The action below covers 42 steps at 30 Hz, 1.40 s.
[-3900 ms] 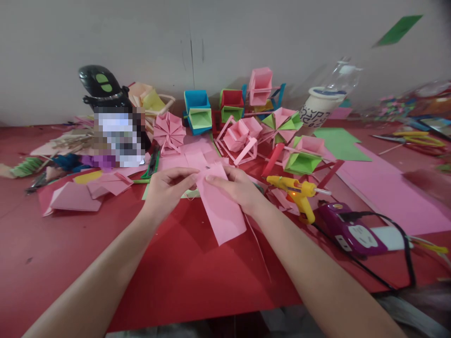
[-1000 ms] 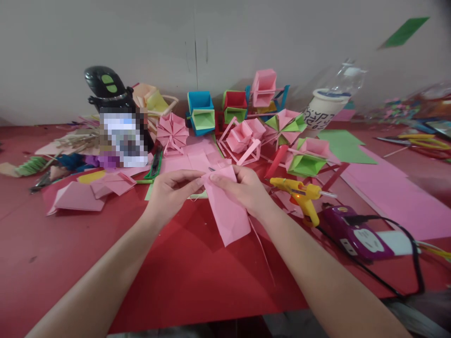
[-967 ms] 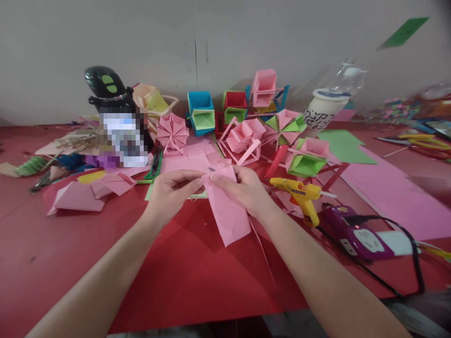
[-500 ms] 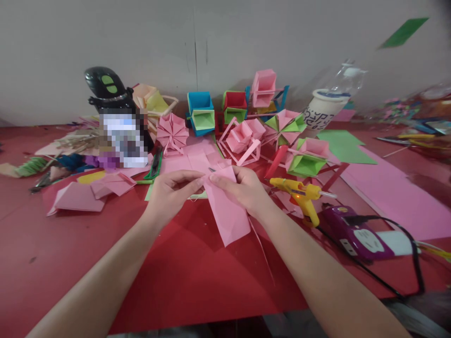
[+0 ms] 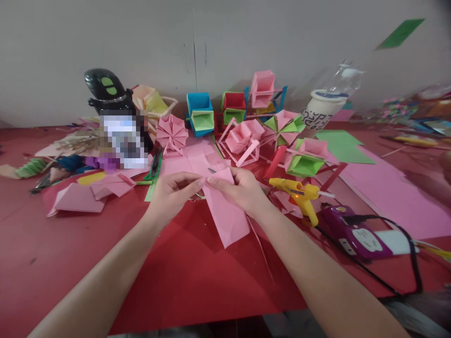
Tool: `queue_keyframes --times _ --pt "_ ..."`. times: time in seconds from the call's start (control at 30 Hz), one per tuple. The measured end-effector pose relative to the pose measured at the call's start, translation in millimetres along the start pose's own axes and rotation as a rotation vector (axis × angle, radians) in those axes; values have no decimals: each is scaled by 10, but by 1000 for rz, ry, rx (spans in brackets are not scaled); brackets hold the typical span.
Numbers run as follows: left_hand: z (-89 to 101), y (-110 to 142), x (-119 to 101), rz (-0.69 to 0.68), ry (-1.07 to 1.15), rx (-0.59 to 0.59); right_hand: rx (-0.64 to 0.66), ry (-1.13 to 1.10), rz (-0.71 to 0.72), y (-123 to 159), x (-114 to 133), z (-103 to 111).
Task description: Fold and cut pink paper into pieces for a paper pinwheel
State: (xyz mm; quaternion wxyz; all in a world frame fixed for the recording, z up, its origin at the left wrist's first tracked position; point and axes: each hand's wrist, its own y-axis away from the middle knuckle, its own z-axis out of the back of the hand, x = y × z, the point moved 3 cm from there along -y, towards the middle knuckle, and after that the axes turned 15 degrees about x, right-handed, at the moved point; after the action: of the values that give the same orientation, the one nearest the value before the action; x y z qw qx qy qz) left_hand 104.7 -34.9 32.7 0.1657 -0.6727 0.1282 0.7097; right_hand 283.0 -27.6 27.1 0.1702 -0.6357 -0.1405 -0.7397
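Observation:
Between my two hands, above the red table, hangs a pink sheet of paper [image 5: 227, 213], folded and tilted with its lower end toward me. My left hand [image 5: 178, 192] pinches its upper left corner between thumb and fingertips. My right hand [image 5: 243, 188] grips the upper right side, thumb on top and fingers behind, mostly hidden by the paper. A thin pink strip slants down just right of the sheet. Flat pink paper [image 5: 186, 162] lies beyond my hands, and a small dark pointed tip shows near the sheet's top edge.
Folded paper models [image 5: 243, 136] line the back. To the right are a yellow glue gun [image 5: 299, 192], a purple power strip [image 5: 355, 234] with a black cord, pink sheets [image 5: 398, 197] and a white cup [image 5: 320, 110]. A phone [image 5: 125, 138] leans at left. Another person's hand is at the right edge.
My hands and the pink paper stay almost in place. At the far right, another person's blurred hand has come into view over the pink sheets.

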Motion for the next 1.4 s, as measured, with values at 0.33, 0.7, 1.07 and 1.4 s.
queue_keyframes --times 0.33,0.7,1.07,1.4 --pt "53 11 -50 -4 -66 -36 -53 -141 -17 8 34 57" --pt "47 -3 -55 39 -34 -26 -157 -63 42 -13 -10 157" --pt "34 -4 -56 39 -62 -13 -206 -102 94 -9 9 168" --pt "112 -4 -52 -43 -136 -116 -25 -99 -66 21 16 129"
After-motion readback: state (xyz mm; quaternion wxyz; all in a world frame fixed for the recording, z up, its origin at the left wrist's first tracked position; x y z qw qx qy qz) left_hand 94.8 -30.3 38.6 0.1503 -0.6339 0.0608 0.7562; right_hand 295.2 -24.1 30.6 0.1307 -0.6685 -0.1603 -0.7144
